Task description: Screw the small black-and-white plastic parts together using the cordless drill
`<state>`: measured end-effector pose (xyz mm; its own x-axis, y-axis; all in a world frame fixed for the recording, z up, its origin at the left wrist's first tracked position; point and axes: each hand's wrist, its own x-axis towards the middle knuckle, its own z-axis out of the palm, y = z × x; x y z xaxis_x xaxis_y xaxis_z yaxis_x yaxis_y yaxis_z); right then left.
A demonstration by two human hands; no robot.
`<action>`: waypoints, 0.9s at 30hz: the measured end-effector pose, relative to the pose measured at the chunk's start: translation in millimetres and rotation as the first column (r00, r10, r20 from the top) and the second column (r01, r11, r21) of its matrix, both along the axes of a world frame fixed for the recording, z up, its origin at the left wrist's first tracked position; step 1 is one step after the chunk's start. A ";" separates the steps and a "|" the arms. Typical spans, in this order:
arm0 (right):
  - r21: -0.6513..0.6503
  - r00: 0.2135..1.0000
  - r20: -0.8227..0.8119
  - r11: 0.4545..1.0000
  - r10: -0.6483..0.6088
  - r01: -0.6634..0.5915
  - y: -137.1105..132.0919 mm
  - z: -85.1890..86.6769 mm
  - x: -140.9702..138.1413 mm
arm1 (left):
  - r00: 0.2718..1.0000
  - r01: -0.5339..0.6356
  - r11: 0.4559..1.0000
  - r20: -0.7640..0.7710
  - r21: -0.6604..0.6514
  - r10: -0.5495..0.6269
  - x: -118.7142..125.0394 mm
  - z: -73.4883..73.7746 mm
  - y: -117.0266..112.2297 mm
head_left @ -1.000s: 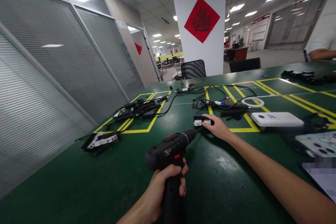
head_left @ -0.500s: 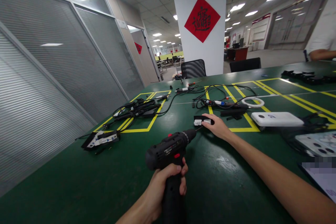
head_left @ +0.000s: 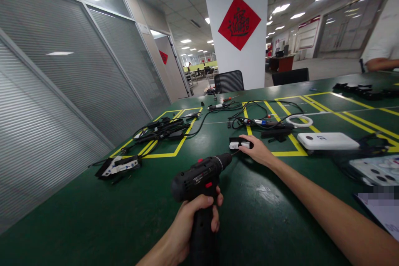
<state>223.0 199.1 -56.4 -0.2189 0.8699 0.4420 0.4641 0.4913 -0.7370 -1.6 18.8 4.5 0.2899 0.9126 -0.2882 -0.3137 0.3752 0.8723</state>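
My left hand point(head_left: 193, 220) is wrapped round the grip of a black cordless drill point(head_left: 199, 176) with red buttons, its chuck angled up and to the right. The thin bit point(head_left: 235, 152) reaches close to the near side of a small black part with a white block in it point(head_left: 239, 145). Whether the bit tip touches it, I cannot tell. My right hand point(head_left: 256, 149) is closed on the right end of this part, thumb and fingers around it, holding it on the green table point(head_left: 149, 212).
Tangled black cables point(head_left: 162, 131) lie at left beside a white-and-black piece point(head_left: 120, 166). Farther back are more cables with a pen-like tool point(head_left: 264, 124) and a white ring point(head_left: 299, 121). At right lie a white device point(head_left: 327, 141) and a phone point(head_left: 377, 170). Another person's arm point(head_left: 382, 65) rests at the far right.
The whole view has shifted slightly left. The drill and both hands keep nearly the same places relative to the small part.
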 end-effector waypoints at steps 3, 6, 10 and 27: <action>-0.001 1.000 0.002 1.000 0.001 -0.001 1.2 -0.6 0.3 | 1.000 -0.010 1.000 -0.010 0.004 0.010 0.1 5.2 -2.3; -0.009 1.000 0.009 1.000 0.001 -0.001 1.8 -1.0 0.3 | 0.999 -0.009 1.000 -0.031 0.001 0.009 -1.3 10.0 -5.3; -0.003 1.000 0.009 1.000 0.000 0.000 0.7 -1.5 -0.1 | 0.997 -0.036 0.999 -0.074 0.010 0.037 -2.1 12.8 -8.5; -0.046 0.998 -0.054 0.999 0.008 -0.010 -1.3 -4.1 0.8 | 0.999 0.035 0.991 0.007 0.131 -0.036 -15.6 21.1 -6.8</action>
<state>223.8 197.8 -60.4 -0.2035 0.8880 0.4124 0.4186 0.4597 -0.7832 -17.1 12.0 25.6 0.3247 0.9315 -0.1637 -0.3105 0.2685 0.9118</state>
